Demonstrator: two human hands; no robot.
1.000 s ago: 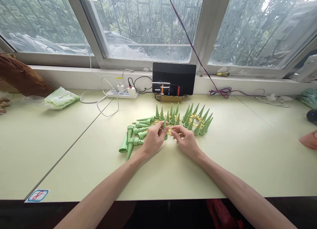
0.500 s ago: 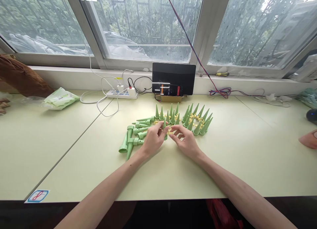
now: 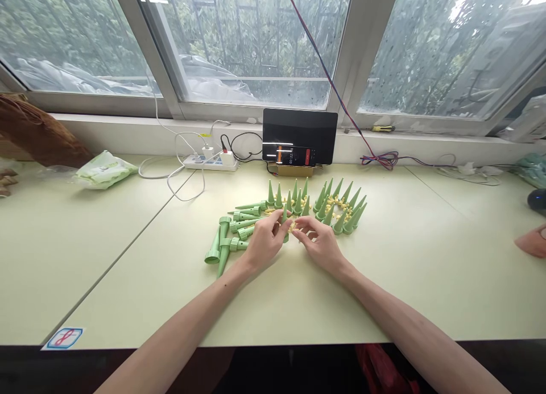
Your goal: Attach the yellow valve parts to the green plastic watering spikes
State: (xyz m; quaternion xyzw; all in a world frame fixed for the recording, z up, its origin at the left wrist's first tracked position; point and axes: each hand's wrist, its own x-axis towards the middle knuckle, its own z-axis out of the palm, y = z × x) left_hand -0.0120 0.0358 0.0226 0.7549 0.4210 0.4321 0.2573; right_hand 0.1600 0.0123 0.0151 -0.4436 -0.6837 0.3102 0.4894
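Observation:
My left hand (image 3: pixel 268 239) is closed around an upright green plastic plant-watering spike (image 3: pixel 285 213), its tip pointing up. Close beside it on the right, my right hand (image 3: pixel 318 241) has thumb and fingertips pinched near a small yellow piece (image 3: pixel 292 226); whether it grips the piece is hard to make out. Behind the hands, several green spikes (image 3: pixel 297 203) stand upright with small yellow parts among them. Another group of upright spikes (image 3: pixel 352 220) rings more yellow parts (image 3: pixel 340 206) at the right. Left of my left hand, several spikes (image 3: pixel 224 246) lie on their sides.
A black tablet (image 3: pixel 300 129) and a phone (image 3: pixel 295 156) lean at the back of the table. A power strip (image 3: pixel 211 162) with white cables lies left of them, a green-white packet (image 3: pixel 106 169) further left. Bundled wires (image 3: pixel 379 158) lie back right; another person's hand (image 3: pixel 532 239) shows at the right edge.
Both hands stay almost in place. The spike in my left hand has shifted very slightly, and my right fingertips remain close to it.

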